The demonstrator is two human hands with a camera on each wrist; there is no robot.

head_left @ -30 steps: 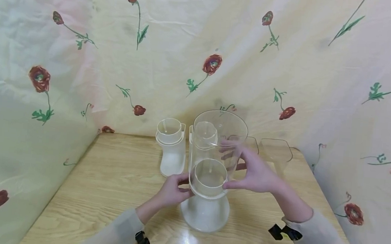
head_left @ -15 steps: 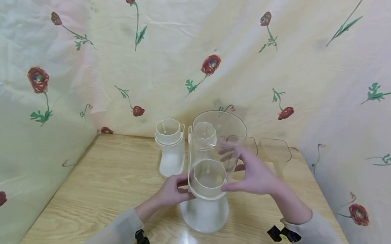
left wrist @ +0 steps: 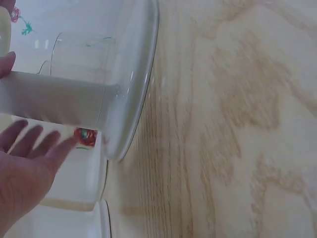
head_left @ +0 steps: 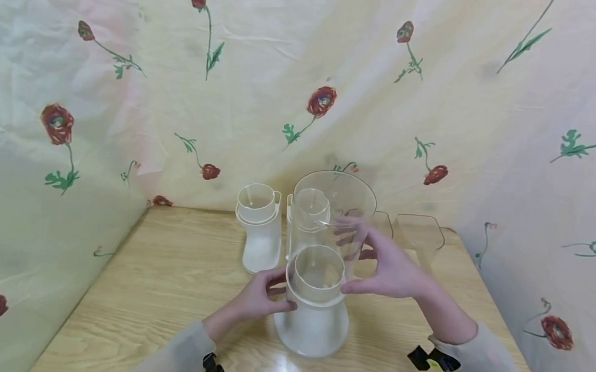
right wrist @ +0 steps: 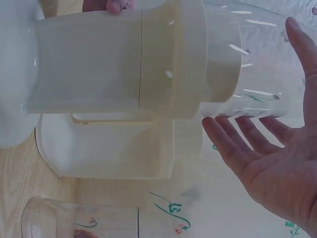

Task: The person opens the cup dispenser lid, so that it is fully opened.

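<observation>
A tall clear cylinder [head_left: 347, 199] stands upright over the collar [head_left: 317, 294] of a white stand with a wide round base [head_left: 311, 338]. My right hand [head_left: 391, 271] curves round the cylinder's right side, thumb low at the front and fingers behind; in the right wrist view its fingertips [right wrist: 210, 122] meet the clear wall. At the collar's left side, my left hand [head_left: 262, 295] is spread loosely, thumb in front and fingers behind. In the left wrist view its fingers [left wrist: 64, 148] are relaxed beside the white column [left wrist: 54, 99].
Behind stand two similar white stands, one at the left [head_left: 263, 236] and one [head_left: 311, 205] partly seen through the cylinder. Clear containers [head_left: 422, 229] sit at the back right on the wooden table [head_left: 172, 281]. Flowered cloth [head_left: 253, 87] hangs round the back and sides.
My left thumb has come lower and away from the collar, and the left fingers have spread a little. The right hand and the cylinder stay nearly in place.
</observation>
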